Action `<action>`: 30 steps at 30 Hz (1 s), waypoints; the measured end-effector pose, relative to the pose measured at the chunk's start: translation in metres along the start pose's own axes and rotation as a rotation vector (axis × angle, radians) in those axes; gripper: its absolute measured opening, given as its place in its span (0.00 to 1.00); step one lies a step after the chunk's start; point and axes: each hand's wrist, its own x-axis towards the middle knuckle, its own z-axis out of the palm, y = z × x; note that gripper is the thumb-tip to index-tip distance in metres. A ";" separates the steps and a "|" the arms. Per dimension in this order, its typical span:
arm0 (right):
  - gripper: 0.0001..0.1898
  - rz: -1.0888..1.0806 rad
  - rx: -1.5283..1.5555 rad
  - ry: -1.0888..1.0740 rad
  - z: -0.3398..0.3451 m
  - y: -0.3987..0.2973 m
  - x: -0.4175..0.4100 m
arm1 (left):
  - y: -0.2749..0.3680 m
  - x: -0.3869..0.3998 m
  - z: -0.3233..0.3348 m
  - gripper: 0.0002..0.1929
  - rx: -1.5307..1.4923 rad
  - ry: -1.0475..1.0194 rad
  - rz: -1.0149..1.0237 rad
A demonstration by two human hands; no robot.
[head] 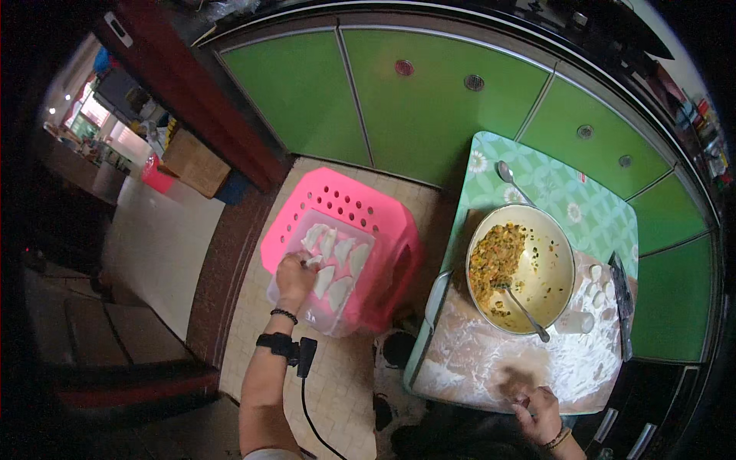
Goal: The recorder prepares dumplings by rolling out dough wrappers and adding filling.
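Note:
My left hand (pixel 295 280) is over a translucent plastic tray (pixel 363 248) on a pink plastic basket (pixel 397 230), its fingertips on a folded white dumpling (pixel 313 261). Several other dumplings (pixel 339 292) lie in the tray. My right hand (pixel 537 415) is over the near edge of the floured board (pixel 460 368), fingers curled; whether it holds anything is unclear. Beyond it, a cream bowl (pixel 560 253) holds chopped filling (pixel 495 253) and a metal spoon (pixel 526 313). Small dough pieces (pixel 599 299) and a white cylindrical object (pixel 575 322) lie right of the bowl.
A knife (pixel 623 299) lies along the board's right edge. Another spoon (pixel 514 181) rests on the green patterned table (pixel 546 167). Green cabinets (pixel 437 115) stand behind. A black cable (pixel 310 408) hangs from the device on my left wrist. A doorway opens at the left.

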 end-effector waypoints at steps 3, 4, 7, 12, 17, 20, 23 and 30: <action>0.17 -0.002 0.021 0.073 -0.001 0.002 0.000 | -0.004 0.004 -0.002 0.12 0.029 0.025 0.115; 0.17 -0.040 0.025 0.075 -0.002 0.003 0.003 | -0.005 0.008 -0.003 0.12 0.035 0.037 0.168; 0.17 -0.045 -0.039 0.111 -0.012 0.015 0.002 | 0.019 0.007 0.006 0.10 -0.079 -0.086 0.117; 0.12 -0.031 -0.092 0.344 -0.056 0.019 0.020 | -0.048 0.011 0.018 0.10 -0.080 -0.138 -0.011; 0.05 0.046 -0.170 0.668 -0.115 0.038 0.040 | -0.037 0.012 -0.005 0.13 -0.078 0.103 0.198; 0.07 0.169 -0.145 0.638 -0.142 0.057 0.065 | -0.003 -0.016 -0.027 0.12 -0.132 0.246 0.325; 0.08 0.111 -0.292 0.399 -0.139 0.105 0.093 | 0.051 -0.064 -0.039 0.10 -0.237 0.215 0.343; 0.26 -0.296 -0.458 0.231 -0.111 0.151 0.174 | 0.133 -0.200 0.003 0.06 -0.435 -0.254 0.709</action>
